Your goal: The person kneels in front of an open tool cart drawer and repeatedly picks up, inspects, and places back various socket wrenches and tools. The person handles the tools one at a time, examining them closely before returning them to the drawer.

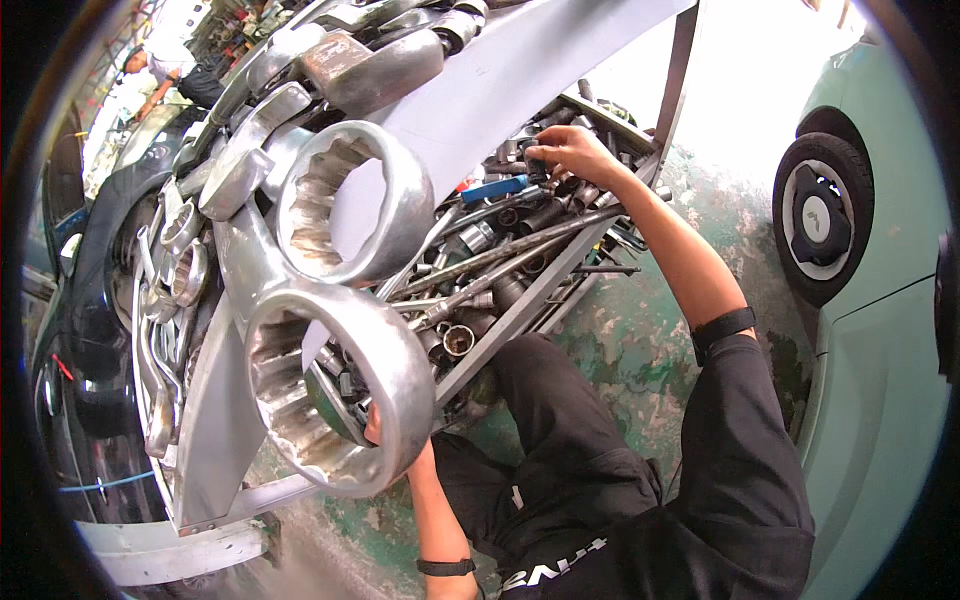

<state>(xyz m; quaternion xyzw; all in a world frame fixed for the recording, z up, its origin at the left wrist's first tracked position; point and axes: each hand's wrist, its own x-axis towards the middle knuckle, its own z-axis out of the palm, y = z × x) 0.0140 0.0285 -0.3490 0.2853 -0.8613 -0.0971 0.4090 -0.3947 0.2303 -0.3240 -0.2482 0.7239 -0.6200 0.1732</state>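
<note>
Head view, clock read from picture centre. Our right hand [575, 152] is at 1 o'clock, over the far end of the tray [530, 308], thumb and fingers pinching a dark socket [537, 170]. That socket sits among the loose sockets, just beside a blue piece [495, 189] at 12.

Our left hand [374, 424] is at 7, mostly hidden behind the lower ring wrench [405, 400]; a bit shows through its ring. Can't tell whether it's spread or gripping.

Long bars [500, 262] lie slantwise across the sockets; one open socket [458, 340] faces us near the tray's near edge. Upper ring wrench [408, 195] at 10, in front of a pale panel [520, 65]. Smaller wrenches [188, 275] at 9. Green car [880, 400] at 3, its wheel [822, 215] at 2. Another person [170, 65] far off at 10.
</note>
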